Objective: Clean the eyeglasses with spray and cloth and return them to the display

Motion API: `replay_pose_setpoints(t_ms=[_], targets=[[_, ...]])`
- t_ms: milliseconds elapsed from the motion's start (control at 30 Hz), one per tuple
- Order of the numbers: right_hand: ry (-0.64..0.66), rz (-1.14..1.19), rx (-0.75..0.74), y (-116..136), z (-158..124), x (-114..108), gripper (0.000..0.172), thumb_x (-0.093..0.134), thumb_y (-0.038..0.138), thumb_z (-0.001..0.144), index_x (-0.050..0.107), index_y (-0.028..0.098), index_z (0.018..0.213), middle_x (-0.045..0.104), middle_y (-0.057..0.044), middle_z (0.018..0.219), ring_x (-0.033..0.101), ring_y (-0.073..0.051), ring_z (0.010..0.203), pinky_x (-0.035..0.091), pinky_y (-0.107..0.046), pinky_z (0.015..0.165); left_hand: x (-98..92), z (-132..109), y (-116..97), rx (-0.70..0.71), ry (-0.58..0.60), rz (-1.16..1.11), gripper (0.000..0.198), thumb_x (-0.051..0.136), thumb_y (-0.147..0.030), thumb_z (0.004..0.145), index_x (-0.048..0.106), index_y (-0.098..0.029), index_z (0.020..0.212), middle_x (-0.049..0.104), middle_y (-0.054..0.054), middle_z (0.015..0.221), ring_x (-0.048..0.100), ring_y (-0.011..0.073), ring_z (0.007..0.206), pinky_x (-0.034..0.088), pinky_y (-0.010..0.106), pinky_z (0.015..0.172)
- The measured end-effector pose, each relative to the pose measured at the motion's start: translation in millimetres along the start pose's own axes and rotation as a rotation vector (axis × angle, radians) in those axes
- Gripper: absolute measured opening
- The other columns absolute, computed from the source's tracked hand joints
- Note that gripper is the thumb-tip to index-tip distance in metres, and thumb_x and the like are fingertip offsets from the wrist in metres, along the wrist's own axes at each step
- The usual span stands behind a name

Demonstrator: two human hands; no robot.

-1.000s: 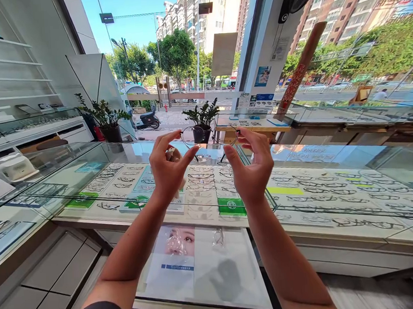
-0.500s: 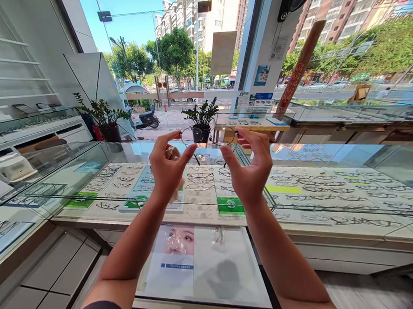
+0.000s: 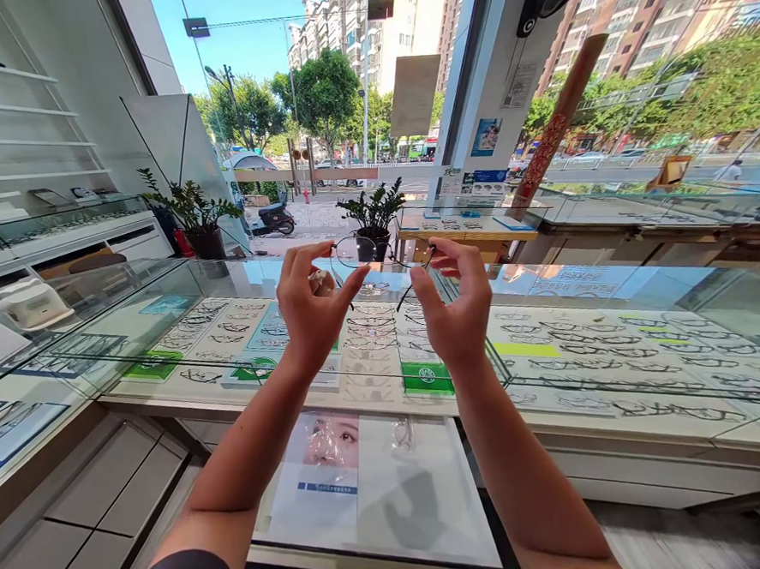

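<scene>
- Glasses (image 3: 378, 252) above the bench (image 3: 547, 283), between left hand (image 3: 314, 310) and right hand (image 3: 459, 310).
- Potted plant (image 3: 371, 216) behind the glasses.
- Leaflet (image 3: 320, 477) below the bench.

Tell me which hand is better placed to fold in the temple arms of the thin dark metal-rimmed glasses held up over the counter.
Probably the right hand: its fingertips pinch the thin dark metal-rimmed glasses at the hinge end, with a temple arm hanging beside its thumb. The left hand grips the other rim while also holding something pale.
</scene>
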State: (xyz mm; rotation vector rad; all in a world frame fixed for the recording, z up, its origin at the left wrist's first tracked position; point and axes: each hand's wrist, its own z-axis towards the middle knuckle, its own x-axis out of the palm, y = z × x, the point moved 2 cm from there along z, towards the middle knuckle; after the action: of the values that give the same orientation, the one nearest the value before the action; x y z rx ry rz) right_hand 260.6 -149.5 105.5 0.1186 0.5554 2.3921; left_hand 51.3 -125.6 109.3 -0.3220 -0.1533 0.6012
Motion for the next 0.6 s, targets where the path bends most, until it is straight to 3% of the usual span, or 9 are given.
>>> replay_pose_setpoints(t_ms=[267,600], targets=[[0.052,0.014,0.057,-8.9,-0.2,3.0,0.047,0.066,0.056,0.104,0.070,0.023,0.137,0.077,-0.009,0.124,0.073,-0.025,0.111,0.061,-0.046,0.097,1.4,-2.1,0.1,0.095,-0.033,0.032,0.048,0.097,-0.051,0.090,0.078,-0.024,0.124,0.076,0.007,0.114,0.066,0.0180,0.087,0.055,0.034,0.075],[0.047,0.021,0.042,-9.8,-0.7,3.0,0.046,0.066,0.052,0.104,0.070,0.023,0.139,0.077,-0.010,0.127,0.074,-0.025,0.110,0.062,-0.048,0.097,1.5,-2.4,-0.8,0.075,-0.031,0.006,0.050,0.097,-0.054,0.088,0.078,-0.025,0.123,0.074,0.008,0.116,0.063,0.0172,0.086,0.053,0.032,0.071]])
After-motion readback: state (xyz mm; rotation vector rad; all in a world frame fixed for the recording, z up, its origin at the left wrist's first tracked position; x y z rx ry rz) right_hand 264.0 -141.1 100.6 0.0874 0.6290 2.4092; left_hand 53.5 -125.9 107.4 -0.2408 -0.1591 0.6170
